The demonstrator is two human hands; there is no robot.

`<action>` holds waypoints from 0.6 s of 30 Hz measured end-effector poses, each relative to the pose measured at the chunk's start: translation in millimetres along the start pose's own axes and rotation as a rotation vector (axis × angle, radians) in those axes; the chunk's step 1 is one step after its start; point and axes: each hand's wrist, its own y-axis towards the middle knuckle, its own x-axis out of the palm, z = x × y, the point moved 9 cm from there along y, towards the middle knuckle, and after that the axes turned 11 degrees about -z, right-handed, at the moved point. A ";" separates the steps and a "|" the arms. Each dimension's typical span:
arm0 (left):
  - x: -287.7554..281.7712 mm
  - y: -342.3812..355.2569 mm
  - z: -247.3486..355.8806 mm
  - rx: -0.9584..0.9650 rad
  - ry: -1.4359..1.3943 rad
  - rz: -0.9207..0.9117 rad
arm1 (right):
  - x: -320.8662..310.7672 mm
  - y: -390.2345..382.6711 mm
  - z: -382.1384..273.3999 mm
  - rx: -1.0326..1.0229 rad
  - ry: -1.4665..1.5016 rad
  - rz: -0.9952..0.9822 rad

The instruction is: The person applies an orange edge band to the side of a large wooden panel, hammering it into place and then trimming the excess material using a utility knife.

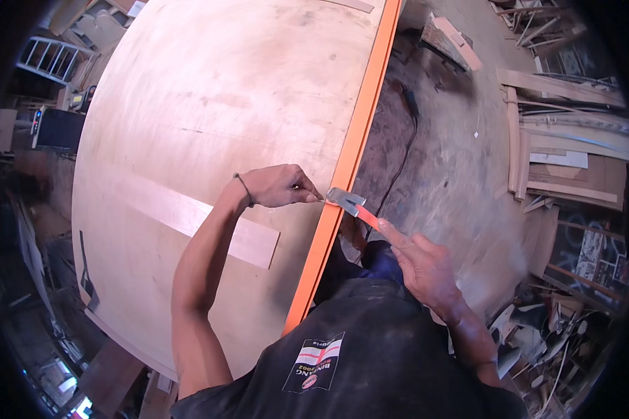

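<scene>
Orange-handled hand tool (367, 217) extends from the right hand's (430, 269) closed grip, metal end over the orange edge strip (353, 150); left hand (279, 187) pinches fingertips together just beside it, contents unclear.

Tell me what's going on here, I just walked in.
Someone's right hand grips a claw hammer, its head over the orange strip along the edge of a wooden panel. The left hand pinches close beside the hammer's head; anything it holds is too small to make out. A flat plank lies on the panel, partly behind the left forearm.
</scene>
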 end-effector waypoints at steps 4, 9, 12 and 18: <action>3.7 2.4 -5.8 -0.008 0.012 -0.021 | -0.1 0.1 -1.8 0.052 -0.006 0.002; 5.6 4.3 -13.8 0.047 -0.026 0.014 | -8.1 -5.7 -0.8 0.053 0.092 0.088; 6.2 4.9 -11.0 0.031 -0.029 -0.018 | -8.2 -9.2 6.2 0.092 0.115 0.111; 6.3 6.3 -15.7 0.034 -0.036 -0.002 | -7.4 -14.2 3.9 0.059 0.146 0.184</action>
